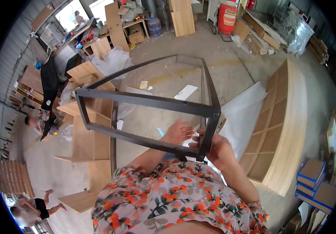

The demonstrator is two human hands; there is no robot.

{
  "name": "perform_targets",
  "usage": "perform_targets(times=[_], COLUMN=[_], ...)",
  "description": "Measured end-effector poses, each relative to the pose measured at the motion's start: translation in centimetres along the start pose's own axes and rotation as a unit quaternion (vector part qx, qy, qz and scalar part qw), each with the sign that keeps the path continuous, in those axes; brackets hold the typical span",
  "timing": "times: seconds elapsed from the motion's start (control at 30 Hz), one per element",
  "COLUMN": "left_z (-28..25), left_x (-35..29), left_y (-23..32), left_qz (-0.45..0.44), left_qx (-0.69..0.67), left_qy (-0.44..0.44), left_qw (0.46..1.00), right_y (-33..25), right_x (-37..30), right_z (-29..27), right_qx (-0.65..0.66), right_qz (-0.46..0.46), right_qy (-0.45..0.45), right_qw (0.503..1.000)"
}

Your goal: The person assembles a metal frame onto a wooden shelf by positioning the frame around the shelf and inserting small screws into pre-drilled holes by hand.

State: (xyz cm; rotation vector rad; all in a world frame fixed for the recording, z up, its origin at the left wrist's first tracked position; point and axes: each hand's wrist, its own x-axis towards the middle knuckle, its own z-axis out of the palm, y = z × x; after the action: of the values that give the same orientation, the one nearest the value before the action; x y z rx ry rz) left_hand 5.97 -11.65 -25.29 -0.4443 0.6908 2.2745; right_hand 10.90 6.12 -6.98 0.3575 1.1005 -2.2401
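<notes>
A dark grey metal frame (148,100) of square bars, shaped like an open box, stands right in front of my body. My right hand (219,151) is closed round the short upright bar at its near right corner. Seen through the frame, my left hand (179,132) has its fingers stretched out beside that same bar, with no object visible in it. Part of the left forearm passes behind the frame's lower bar.
To the right lies a wooden cabinet (271,128) with compartments, beside white sheeting (244,107). Blue-edged boards (312,183) are stacked at the lower right. Wooden furniture parts (92,144) stand at left. A red tank on wheels (227,19) stands far back. Other people are at left.
</notes>
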Motion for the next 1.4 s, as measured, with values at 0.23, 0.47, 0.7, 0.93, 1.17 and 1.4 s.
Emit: perform_targets(times=[0.23, 0.47, 0.7, 0.93, 1.17, 1.4], left_z=[3.9, 7.6, 8.5, 7.8, 8.6, 10.2], left_x=[11.4, 9.5, 7.3, 13.4, 12.7, 14.3], left_y=[-1.1, -0.4, -2.0, -3.2, -1.1, -2.2], left_qz=[-0.019, 0.006, 0.0, 0.032, 0.009, -0.031], left_qx=[-0.208, -0.081, -0.045, 0.029, 0.119, 0.217], left_qy=[-0.257, -0.04, -0.03, -0.097, 0.042, 0.1], left_qw=[0.944, 0.996, 0.999, 0.994, 0.992, 0.97], right_y=[0.6, -4.9, -9.4, -11.5, -13.4, -14.1], right_x=[-0.1, 1.8, 9.9, 10.9, 12.2, 7.8], right_z=[-0.5, -5.5, -3.1, 1.2, 0.5, -4.2], right_qx=[-0.016, -0.393, -0.601, -0.831, -0.856, -0.812], right_qz=[0.036, -0.151, -0.301, -0.106, -0.141, -0.178], right_qy=[0.032, 0.108, 0.05, -0.041, 0.002, 0.093], right_qw=[0.999, 0.901, 0.738, 0.545, 0.498, 0.548])
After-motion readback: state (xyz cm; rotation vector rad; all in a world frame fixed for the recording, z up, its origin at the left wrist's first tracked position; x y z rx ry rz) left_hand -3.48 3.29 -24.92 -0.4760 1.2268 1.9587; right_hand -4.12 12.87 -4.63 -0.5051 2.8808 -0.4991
